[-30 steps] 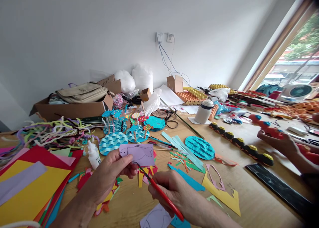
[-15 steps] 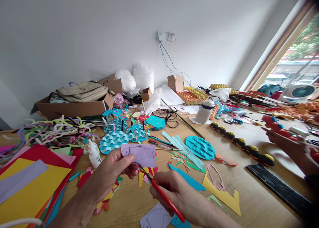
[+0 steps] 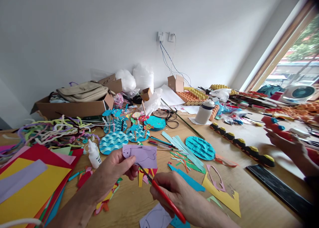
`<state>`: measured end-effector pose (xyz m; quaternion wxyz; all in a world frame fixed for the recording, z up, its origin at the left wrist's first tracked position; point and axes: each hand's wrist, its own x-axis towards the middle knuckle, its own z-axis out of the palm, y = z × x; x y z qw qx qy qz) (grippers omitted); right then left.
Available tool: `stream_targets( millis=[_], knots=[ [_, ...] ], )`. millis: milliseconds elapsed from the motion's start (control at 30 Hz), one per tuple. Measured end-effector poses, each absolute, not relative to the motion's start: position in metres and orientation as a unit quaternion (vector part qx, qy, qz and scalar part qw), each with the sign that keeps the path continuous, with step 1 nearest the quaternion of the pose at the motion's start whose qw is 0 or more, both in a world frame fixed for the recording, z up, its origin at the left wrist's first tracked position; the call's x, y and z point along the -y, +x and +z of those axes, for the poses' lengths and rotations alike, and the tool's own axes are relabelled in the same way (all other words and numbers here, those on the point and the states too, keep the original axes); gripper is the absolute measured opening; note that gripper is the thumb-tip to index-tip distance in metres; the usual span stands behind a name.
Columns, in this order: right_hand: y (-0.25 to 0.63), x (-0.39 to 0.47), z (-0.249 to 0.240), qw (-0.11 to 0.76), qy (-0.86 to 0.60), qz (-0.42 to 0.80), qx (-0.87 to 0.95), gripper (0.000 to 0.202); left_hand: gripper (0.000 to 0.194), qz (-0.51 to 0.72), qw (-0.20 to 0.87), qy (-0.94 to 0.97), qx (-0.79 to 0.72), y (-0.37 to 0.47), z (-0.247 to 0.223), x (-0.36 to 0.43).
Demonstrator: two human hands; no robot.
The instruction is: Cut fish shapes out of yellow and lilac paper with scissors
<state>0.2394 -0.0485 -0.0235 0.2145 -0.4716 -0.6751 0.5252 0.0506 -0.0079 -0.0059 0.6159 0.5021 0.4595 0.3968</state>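
Purple paper (image 3: 146, 156) bears a drawn fish; sheet outline nearly whole, so cutting judged barely begun, most of the drawn line uncut. Reference point: white glue bottle (image 3: 94, 155). Paper sits right of bottle, between the hands. Left hand (image 3: 113, 168) pinches its near-left edge, thumb on top; right hand (image 3: 171, 188) grips red-handled scissors (image 3: 165, 198), blades at lower edge, opening unclear. Beyond bottle, to its right: small paper fish (image 3: 144, 118), apparently finished. Nearer, also right: second fish sheet (image 3: 156, 218), partly hidden, apparently uncut.

Beige bag (image 3: 82, 91) on cardboard box (image 3: 72, 110)
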Motion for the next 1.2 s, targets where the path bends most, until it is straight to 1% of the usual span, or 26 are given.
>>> stream_targets(
  millis=[200, 367, 567, 733, 967, 1067, 1200],
  knots=[
    [0.241, 0.048, -0.025, 0.214, -0.466, 0.530, 0.676, 0.030, 0.012, 0.388, 0.617, 0.514, -0.452, 0.049, -0.006, 0.006],
    [0.242, 0.047, -0.027, 0.214, -0.457, 0.522, 0.688, 0.030, 0.012, 0.382, 0.622, 0.514, -0.450, 0.048, -0.006, 0.006],
    [0.243, 0.046, -0.023, 0.208, -0.456, 0.483, 0.718, 0.031, 0.014, 0.368, 0.635, 0.511, -0.447, 0.047, -0.008, 0.005],
    [0.245, 0.044, -0.021, 0.202, -0.458, 0.447, 0.742, 0.033, 0.011, 0.389, 0.640, 0.510, -0.423, 0.045, -0.007, 0.005],
    [0.249, 0.039, -0.020, 0.198, -0.462, 0.426, 0.752, 0.034, 0.012, 0.403, 0.616, 0.507, -0.447, 0.045, -0.011, -0.007],
    [0.249, 0.037, -0.025, 0.220, -0.464, 0.454, 0.728, 0.031, 0.015, 0.415, 0.623, 0.489, -0.447, 0.047, -0.008, -0.007],
    [0.246, 0.036, -0.036, 0.261, -0.442, 0.578, 0.634, 0.025, 0.016, 0.412, 0.641, 0.474, -0.441, 0.051, -0.006, -0.003]
  ],
)
